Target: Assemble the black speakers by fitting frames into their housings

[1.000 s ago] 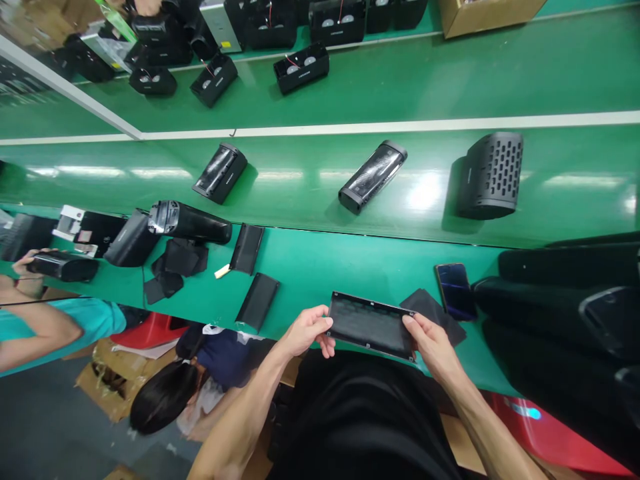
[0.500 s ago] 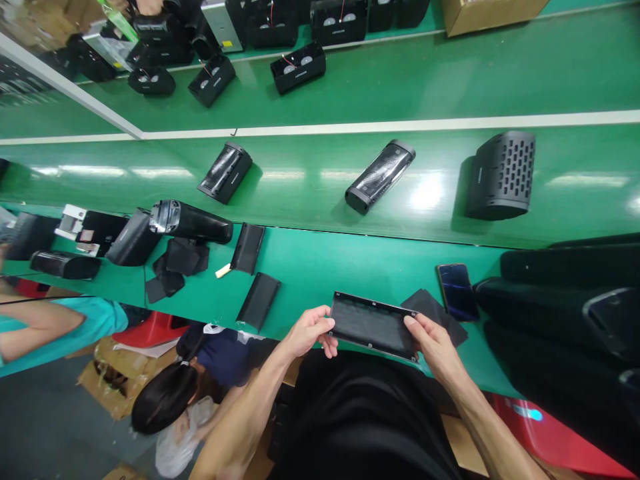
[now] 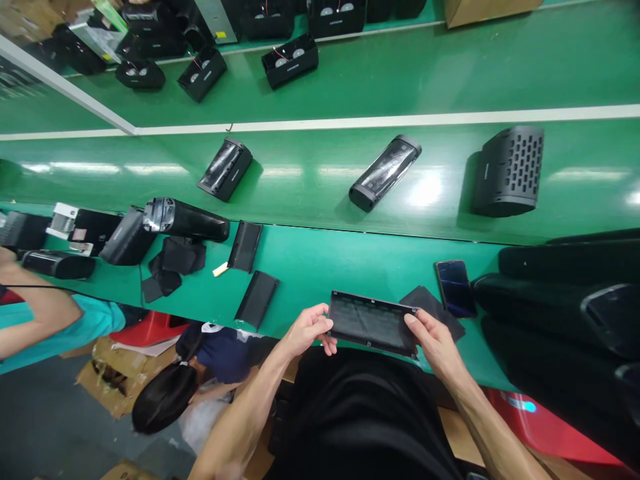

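A black rectangular speaker panel [image 3: 370,325] is held level between my two hands, its rimmed, hollow side up, with small fixing points along the rim. My left hand [image 3: 310,330] grips its left end, thumb on the rim and fingers beneath. On the right end, my right hand [image 3: 434,339] presses its thumb on top; its other fingers are partly hidden. Dark flat sheets [image 3: 433,310] lie on the green bench just behind my right hand. Left of my hands rest two more black panels, a nearer one [image 3: 257,300] and a farther one [image 3: 245,245].
Speakers stand on the green line beyond: one at left [image 3: 226,169], one lying in the middle [image 3: 385,173], a perforated one [image 3: 509,172] at right. A phone [image 3: 455,288] lies right of the sheets, near black padded shapes [image 3: 550,327]. Co-workers sit at left.
The panel stays in both hands, nearly still. The view has shifted slightly. At the far left, a co-worker's arm has come further into view beside the speakers.
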Motion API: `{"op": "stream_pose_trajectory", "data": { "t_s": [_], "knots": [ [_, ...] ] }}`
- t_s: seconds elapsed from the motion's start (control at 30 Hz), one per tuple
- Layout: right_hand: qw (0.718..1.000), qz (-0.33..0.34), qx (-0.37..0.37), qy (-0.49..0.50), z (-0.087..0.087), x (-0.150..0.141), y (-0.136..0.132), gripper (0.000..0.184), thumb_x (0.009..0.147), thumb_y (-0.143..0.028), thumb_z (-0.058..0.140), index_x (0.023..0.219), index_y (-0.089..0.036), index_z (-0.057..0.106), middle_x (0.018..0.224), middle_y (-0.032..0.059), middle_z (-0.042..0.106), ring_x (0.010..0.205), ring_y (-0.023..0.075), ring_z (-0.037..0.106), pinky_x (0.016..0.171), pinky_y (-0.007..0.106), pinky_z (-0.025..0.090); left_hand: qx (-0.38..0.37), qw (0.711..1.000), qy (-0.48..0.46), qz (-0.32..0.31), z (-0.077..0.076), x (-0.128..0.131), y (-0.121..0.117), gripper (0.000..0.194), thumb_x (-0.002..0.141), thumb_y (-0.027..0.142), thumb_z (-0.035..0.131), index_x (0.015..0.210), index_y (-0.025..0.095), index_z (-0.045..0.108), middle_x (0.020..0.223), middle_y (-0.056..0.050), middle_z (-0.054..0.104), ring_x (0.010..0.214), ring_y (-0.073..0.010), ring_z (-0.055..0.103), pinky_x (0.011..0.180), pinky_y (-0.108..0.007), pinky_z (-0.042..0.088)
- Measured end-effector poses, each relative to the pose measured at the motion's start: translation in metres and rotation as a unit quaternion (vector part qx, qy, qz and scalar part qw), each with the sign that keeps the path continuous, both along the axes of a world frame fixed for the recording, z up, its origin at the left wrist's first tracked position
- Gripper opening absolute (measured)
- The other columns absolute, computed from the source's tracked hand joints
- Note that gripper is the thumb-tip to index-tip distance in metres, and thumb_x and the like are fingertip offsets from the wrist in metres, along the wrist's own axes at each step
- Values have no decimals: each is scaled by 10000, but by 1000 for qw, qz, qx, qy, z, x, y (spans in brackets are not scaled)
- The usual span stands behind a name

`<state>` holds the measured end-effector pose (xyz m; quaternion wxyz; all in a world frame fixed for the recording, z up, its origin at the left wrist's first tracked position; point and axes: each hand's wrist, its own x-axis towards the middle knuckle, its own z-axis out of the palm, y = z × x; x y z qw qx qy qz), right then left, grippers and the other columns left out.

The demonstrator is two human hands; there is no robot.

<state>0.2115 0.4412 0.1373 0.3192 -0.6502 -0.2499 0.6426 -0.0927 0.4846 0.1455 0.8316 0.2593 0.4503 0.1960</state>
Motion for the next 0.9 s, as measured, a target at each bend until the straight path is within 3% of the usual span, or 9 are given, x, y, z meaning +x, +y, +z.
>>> {"op": "stream_pose_trajectory", "data": {
  "t_s": [0.23,0.63,0.9],
  "knots": [
    [1000,-7,-5,15,2,0,2,449,855,-677,719,830,-239,627,616,-36,512,550,153,442,517,273,390,-2,1000,-7,8,-1,1,1,450,825,507,767,990,177,509,637,-52,724,524,-225,727,472,-264,571],
    [999,-10,0,-42,-5,3,2,446,838,-693,707,798,-250,671,621,-11,573,569,179,497,521,280,407,-3,1000,-14,22,1,5,0,407,845,477,745,983,174,511,622,-44,715,513,-208,716,472,-251,568],
    [1000,-25,17,-8,-2,1,4,481,845,-707,700,721,-251,609,597,-21,536,545,171,455,518,290,406,1,999,-16,28,-1,5,0,388,856,463,733,993,163,528,631,-55,721,516,-212,713,477,-261,565]
  ]
}}
